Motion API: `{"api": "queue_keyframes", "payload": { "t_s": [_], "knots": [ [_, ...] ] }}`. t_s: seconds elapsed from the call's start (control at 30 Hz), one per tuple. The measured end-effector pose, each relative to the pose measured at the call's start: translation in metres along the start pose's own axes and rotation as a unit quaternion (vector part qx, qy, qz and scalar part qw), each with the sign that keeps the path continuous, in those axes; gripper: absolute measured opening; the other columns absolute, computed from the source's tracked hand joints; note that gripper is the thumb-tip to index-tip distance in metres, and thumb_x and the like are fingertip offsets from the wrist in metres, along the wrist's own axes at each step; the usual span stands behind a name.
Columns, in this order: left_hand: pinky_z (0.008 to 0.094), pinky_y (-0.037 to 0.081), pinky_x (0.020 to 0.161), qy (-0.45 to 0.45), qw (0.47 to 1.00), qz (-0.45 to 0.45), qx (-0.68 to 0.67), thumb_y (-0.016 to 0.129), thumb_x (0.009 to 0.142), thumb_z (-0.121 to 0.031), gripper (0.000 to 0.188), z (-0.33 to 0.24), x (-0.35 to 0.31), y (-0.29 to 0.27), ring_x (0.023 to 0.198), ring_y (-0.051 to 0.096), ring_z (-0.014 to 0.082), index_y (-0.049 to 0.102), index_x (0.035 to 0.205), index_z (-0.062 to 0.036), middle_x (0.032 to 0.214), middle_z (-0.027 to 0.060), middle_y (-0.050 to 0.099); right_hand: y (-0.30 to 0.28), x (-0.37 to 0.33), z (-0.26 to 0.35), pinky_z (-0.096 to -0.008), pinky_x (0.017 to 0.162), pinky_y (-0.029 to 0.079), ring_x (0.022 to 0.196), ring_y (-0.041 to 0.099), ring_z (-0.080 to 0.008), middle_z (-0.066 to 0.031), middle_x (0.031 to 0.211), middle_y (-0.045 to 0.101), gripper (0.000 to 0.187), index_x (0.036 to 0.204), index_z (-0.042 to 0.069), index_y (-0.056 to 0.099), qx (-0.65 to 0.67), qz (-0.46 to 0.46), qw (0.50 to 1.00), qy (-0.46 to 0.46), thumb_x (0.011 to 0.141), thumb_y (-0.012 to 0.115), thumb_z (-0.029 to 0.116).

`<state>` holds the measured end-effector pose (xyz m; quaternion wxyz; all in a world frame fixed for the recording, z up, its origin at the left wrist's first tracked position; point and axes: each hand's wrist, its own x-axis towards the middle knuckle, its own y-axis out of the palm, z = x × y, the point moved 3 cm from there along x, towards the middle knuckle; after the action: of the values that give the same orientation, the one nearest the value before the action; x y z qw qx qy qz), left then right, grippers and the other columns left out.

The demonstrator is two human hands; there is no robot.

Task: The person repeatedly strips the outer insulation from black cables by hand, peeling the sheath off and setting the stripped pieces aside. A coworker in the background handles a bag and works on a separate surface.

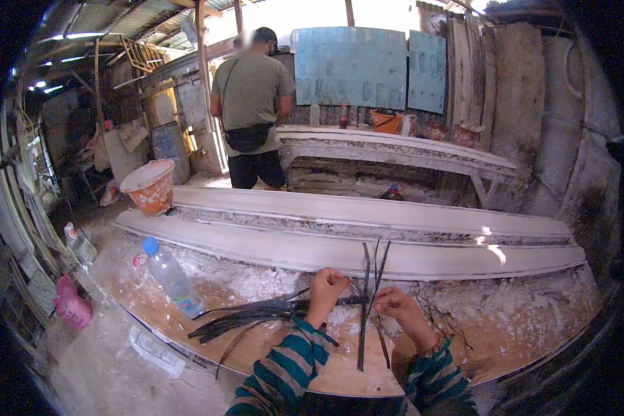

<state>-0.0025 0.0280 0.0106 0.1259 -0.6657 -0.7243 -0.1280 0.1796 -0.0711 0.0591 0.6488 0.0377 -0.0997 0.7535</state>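
Note:
Black, flat strips (pixel 362 340) stand out on the bench between my hands, some running away from me and crossing others laid sideways. With fingers pinched, my left hand (pixel 328 295) holds a thin black strip close to the crossing. On the other side, my right hand (pixel 403 315) pinches at a strip beside the upright ones; its fingertips partly hide it. A loose bundle of black strips (pixel 246 322) lies left of my left wrist, its ends fanned out. Thin dark strands (pixel 442 320) lie tangled to the right of my right hand.
Two long white mouldings (pixel 305 243) lie across the bench beyond my hands. A clear bottle with blue cap (pixel 170 277) and an orange bucket (pixel 152 194) stand at left. Behind, a person (pixel 253 97) faces away at another bench (pixel 395 147). A pink bag (pixel 73 303) sits far left.

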Motion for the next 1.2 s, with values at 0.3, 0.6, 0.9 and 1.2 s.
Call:
{"api": "queue_keyframes", "payload": {
  "t_s": [0.3,0.6,0.9,1.2],
  "knots": [
    [0.0236,0.045,0.055,0.032,0.994,0.047,0.096,0.064,0.075,-0.005,0.006,-0.05,-0.015,0.005,0.06,0.057,0.01,0.064,0.075,0.0002,0.068,0.0058,0.063,0.012,-0.01,0.017,-0.0378,0.094,0.034,0.109,0.049,-0.0243,-0.0095,0.108,0.056,0.014,0.086,0.007,0.066,-0.069,0.125,0.987,-0.077,0.073,0.068,0.013],
    [0.0256,0.044,0.063,0.038,0.963,0.236,0.125,0.066,0.074,-0.007,0.007,-0.043,-0.025,0.023,0.069,0.056,0.0155,0.064,0.077,-0.0008,0.074,0.006,0.058,-0.026,0.004,-0.01,-0.0301,0.075,0.044,0.078,0.058,-0.0162,-0.0049,0.075,0.063,0.01,0.073,0.004,0.063,-0.044,-0.075,0.996,0.006,0.067,0.069,0.008],
    [0.0293,0.04,0.074,0.047,0.89,0.454,-0.02,0.063,0.079,-0.02,0.018,-0.081,-0.081,0.056,0.077,0.049,0.0146,0.06,0.08,-0.0024,0.077,0.0038,0.052,-0.047,0.004,-0.007,-0.0311,0.057,0.045,0.059,0.058,-0.0196,-0.0081,0.067,0.06,0.008,0.07,0.004,0.057,-0.309,-0.266,0.904,-0.127,0.071,0.065,0.007],
    [0.0235,0.039,0.066,-0.025,0.887,0.446,-0.113,0.063,0.08,-0.014,0.015,-0.063,-0.071,0.056,0.071,0.046,0.0094,0.055,0.076,-0.0029,0.076,0.0002,0.048,-0.048,0.012,-0.022,-0.0336,0.068,0.043,0.071,0.053,-0.0216,-0.008,0.072,0.058,0.012,0.083,0.008,0.066,-0.237,-0.297,0.916,-0.124,0.072,0.066,0.011]
  ]
}}
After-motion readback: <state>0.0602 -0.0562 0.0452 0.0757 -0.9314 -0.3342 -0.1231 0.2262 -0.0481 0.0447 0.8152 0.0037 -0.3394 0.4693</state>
